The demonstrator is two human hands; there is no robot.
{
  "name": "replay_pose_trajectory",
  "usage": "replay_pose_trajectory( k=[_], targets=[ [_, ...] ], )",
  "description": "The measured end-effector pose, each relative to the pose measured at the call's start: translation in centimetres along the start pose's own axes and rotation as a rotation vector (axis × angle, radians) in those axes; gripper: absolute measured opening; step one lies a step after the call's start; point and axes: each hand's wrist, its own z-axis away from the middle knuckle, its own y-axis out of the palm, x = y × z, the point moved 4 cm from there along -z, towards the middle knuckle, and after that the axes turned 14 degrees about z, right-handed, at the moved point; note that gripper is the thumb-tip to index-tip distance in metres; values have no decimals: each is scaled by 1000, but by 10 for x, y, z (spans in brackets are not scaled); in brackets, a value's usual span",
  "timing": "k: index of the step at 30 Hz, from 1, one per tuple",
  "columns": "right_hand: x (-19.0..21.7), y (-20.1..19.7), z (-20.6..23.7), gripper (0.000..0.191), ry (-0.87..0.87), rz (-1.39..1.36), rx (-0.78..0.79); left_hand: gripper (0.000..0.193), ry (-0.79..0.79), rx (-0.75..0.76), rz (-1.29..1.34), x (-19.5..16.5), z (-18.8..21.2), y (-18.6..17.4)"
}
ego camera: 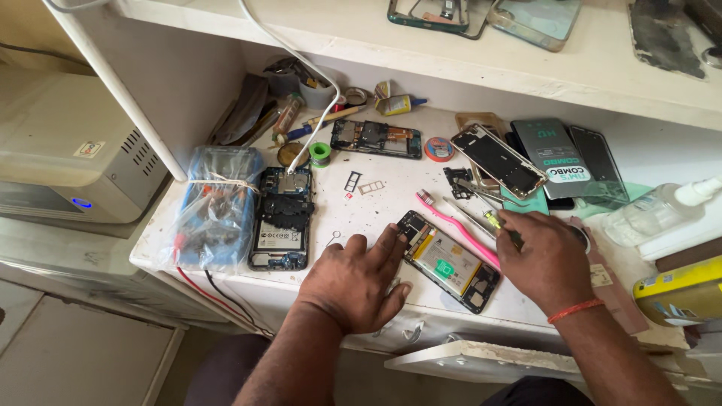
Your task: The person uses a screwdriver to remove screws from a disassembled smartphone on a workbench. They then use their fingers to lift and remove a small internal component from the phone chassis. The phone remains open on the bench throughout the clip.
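Note:
An opened phone [450,262] with its back off, showing a yellow-edged battery, lies tilted on the white bench. My left hand [359,280] rests flat beside it, fingertips touching its upper left corner. My right hand [543,259] hovers just right of the phone, closed on a small yellow-green handled tool [498,224]. A pink toothbrush [456,225] lies between the phone and my right hand. Metal tweezers [468,213] lie close by.
A second opened phone [282,218] with a white cable lies left, beside a bagged blue device [216,207]. Further back lie a phone frame [376,138], a display panel [498,159], boxed screens [555,156], a solder spool [320,153]. A spray bottle [654,212] stands right.

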Motion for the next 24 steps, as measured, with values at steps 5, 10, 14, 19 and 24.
replay_pose_trajectory(
  k=[5,10,14,19,24],
  targets=[
    [12,-19,12,24,-70,-49,-129,70,-18,15,3,0,-2,2],
    [56,-39,53,22,-97,-133,-190,71,-15,13,-12,0,-2,0],
    [79,-42,63,30,-148,-124,-183,70,-24,24,-16,0,-2,1],
    [87,-38,57,29,-228,-177,-160,70,-20,4,-7,-1,-2,1],
    [90,-35,54,22,-246,-186,-112,68,9,-48,17,-1,0,-1]
  ],
)
